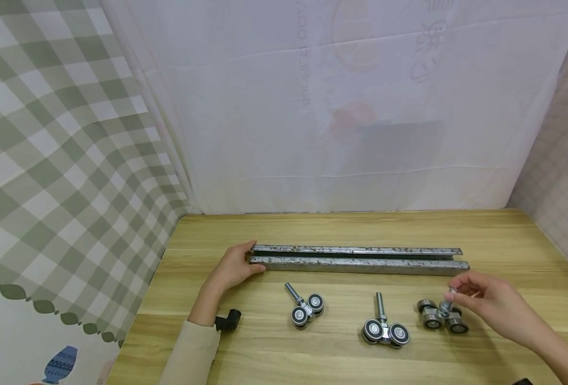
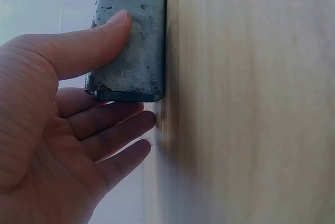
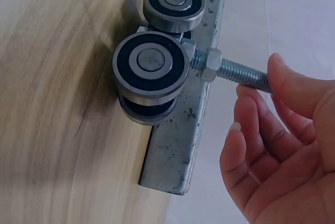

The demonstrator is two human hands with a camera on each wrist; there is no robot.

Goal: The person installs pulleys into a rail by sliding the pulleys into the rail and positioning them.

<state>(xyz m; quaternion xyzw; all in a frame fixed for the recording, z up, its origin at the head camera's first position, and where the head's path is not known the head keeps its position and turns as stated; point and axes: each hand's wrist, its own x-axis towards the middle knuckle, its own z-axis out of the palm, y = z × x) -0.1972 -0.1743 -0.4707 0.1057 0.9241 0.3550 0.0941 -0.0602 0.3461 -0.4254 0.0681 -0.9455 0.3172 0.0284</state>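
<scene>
A scuffed metal channel rail [image 1: 361, 264] lies lengthwise on the table, its slot facing up. At its left end my left hand [image 1: 233, 266] grips it, with the thumb on the near side wall in the left wrist view; the other fingers are partly hidden behind the end. My right hand [image 1: 488, 299] pinches the threaded bolt of a trolley roller [image 3: 152, 67] by its tip. That roller's wheels are on or just above the table, bolt pointing up. Two more trolley rollers, one left [image 1: 307, 310] and one in the middle [image 1: 385, 332], lie in front of the rail.
The wooden table [image 1: 265, 353] meets a white cloth backdrop [image 1: 361, 133] behind the rail. A green checked cloth [image 1: 72, 160] hangs along the left side, and a pale patterned cloth [image 1: 558, 176] on the right. A black wrist mount [image 1: 228, 321] sticks out from the left wrist.
</scene>
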